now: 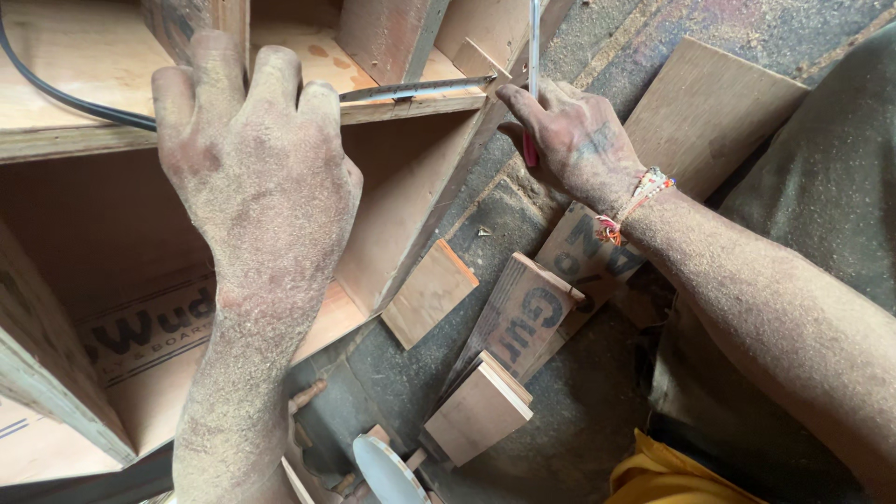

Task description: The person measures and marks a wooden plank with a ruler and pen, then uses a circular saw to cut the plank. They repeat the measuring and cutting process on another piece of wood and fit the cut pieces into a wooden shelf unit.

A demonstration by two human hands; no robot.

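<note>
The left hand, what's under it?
The left hand rests on the edge of a plywood box, beside a metal ruler. A black cable runs under the fingers. The edge and cable right beneath the palm are covered.

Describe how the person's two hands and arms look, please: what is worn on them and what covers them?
Both forearms are bare, with no sleeves or gloves. Fine sawdust coats the left hand and the right hand and runs up both arms. The right wrist wears a beaded bracelet in pale and orange-red tones. A faint dark marking shows on the back of the right hand.
</note>
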